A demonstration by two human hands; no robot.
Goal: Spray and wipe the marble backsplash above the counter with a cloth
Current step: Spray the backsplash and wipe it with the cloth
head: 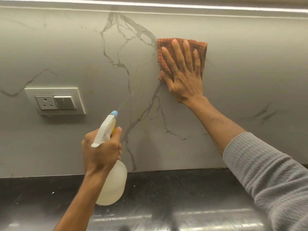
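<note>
cloth [181, 45] flat under right hand [185, 77]

The cloth [168, 52] lies on the backsplash [241, 67], right of the socket plate [55, 100], above the counter [166, 197].

Hands: two, left hand [101, 147] and right hand [184, 75]
Cloth [166, 47]: one
Bottle [113, 182]: one
Socket plate [55, 100]: one
Sleeve [266, 172]: one
Counter [166, 197]: one
</note>
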